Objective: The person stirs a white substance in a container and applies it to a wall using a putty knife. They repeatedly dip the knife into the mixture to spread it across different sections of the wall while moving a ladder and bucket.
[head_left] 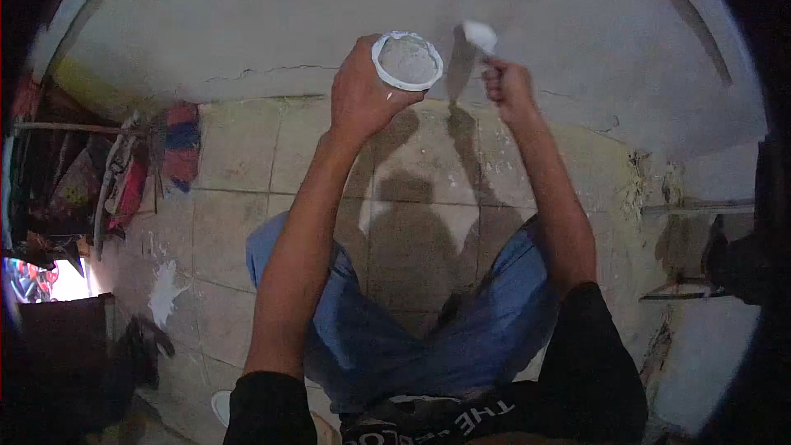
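Observation:
My left hand [362, 89] is wrapped round a small white tub [409, 84], its mouth turned toward me. Pale greyish-white paint [407, 60] fills the tub, and thick white smears coat its rim. To the right, my right hand [511, 91] is closed on the dark handle of what looks like a paintbrush [480, 35]. White coats the brush's head, which is slightly blurred. Behind it is the pale wall [288, 8]; whether the brush touches the wall I cannot tell. A white drip shows on my left hand below the tub.
A ragged crack [272, 72] runs along the wall above the tiles [235, 148]. White splashes [165, 292] mark the tiles at left. A cluttered rack [82, 128] with hanging cloths stands left. Shelves [692, 210] are on the right. My bent knees are below my arms.

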`<state>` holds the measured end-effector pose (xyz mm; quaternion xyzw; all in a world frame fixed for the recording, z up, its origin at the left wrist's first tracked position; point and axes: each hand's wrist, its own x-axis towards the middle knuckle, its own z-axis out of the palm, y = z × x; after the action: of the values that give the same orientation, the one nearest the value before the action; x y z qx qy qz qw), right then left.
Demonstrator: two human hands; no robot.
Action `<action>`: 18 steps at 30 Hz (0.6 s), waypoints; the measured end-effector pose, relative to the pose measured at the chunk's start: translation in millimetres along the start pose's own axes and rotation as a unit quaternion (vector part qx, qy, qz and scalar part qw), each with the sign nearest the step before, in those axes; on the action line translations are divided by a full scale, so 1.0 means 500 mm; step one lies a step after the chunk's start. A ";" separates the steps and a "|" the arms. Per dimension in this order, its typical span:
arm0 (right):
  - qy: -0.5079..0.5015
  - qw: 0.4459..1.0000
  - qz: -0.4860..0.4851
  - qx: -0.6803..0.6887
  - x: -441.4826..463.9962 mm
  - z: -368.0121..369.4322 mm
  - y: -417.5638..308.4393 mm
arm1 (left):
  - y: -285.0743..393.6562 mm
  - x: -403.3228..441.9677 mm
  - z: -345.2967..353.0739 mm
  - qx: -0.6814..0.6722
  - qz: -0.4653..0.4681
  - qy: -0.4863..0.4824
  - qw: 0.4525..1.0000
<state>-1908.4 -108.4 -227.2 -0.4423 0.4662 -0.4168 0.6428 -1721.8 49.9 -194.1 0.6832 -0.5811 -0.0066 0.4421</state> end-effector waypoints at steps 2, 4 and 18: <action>-0.009 0.994 -0.086 -0.062 -0.073 -0.016 -0.069 | 0.005 0.000 -0.007 0.004 0.010 0.004 1.000; -0.002 0.991 -0.125 -0.039 -0.094 -0.019 -0.087 | 0.009 -0.002 -0.014 0.033 0.005 -0.013 0.999; 0.044 0.989 0.098 -0.102 0.039 -0.028 0.177 | 0.026 -0.005 -0.025 -0.004 -0.028 -0.019 0.999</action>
<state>-1906.5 -106.1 -318.8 -0.4394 0.5749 -0.3213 0.6109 -1726.4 60.1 -180.1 0.6973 -0.5700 -0.0341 0.4331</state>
